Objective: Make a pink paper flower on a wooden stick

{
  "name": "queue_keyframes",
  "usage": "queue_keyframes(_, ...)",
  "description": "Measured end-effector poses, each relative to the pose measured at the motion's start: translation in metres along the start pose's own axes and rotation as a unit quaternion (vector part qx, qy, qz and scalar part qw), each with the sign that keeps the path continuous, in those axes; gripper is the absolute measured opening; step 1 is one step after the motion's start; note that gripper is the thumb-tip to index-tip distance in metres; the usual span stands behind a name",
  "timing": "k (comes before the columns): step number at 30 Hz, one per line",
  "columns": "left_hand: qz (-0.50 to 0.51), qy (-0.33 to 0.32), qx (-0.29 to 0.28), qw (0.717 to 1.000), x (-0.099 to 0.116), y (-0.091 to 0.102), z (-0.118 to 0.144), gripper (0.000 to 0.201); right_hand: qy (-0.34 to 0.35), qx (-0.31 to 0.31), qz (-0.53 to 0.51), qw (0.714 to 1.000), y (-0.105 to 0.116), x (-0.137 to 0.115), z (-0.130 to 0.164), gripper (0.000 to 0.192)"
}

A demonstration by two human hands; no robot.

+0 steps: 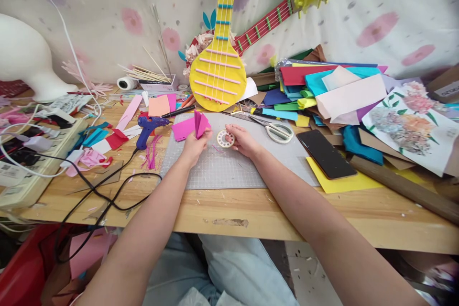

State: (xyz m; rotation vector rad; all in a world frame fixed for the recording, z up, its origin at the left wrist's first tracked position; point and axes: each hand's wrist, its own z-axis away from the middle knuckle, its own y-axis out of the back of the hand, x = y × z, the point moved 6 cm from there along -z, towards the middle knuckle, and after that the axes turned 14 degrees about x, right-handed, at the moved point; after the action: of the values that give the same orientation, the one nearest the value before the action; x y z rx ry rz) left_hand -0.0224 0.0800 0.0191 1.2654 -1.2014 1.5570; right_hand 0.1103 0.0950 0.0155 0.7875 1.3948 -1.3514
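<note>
My left hand is closed on a folded piece of magenta paper, whose folds stand up above the fingers. Just behind it, a flat magenta sheet lies on the grey cutting mat. Between thumb and fingers, my right hand pinches a white ring with round holes over the middle of the mat. The ring and the folded paper are a small gap apart. White-handled scissors rest at the mat's right side, beyond my right hand.
A blue glue gun with a black cord sits left of the mat. To the right are a phone and piled coloured paper. A yellow paper lute leans at the back. A power strip stands far left.
</note>
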Motion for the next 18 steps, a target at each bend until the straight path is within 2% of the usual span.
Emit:
queue_keyframes(4,-0.034,-0.011,-0.049,0.998,-0.0009,-0.0044,0.0027,0.03,-0.002,-0.009,-0.004,1.0,0.0003,-0.0001,-0.0014,0.037)
queue_keyframes(11,-0.086,-0.024,0.003,0.996,-0.0051,-0.0012,0.0007,0.02,-0.001,-0.005,-0.009,1.0,0.0008,0.0,-0.0025,0.036)
queue_keyframes(14,-0.102,-0.063,0.025,0.993,-0.0011,0.0007,-0.001,0.014,-0.004,-0.001,-0.013,1.0,0.0016,0.0011,-0.0034,0.034)
queue_keyframes(18,-0.108,-0.106,0.049,0.987,0.0031,0.0039,-0.0028,0.011,-0.021,0.045,-0.018,0.999,0.0065,0.0035,-0.0058,0.022)
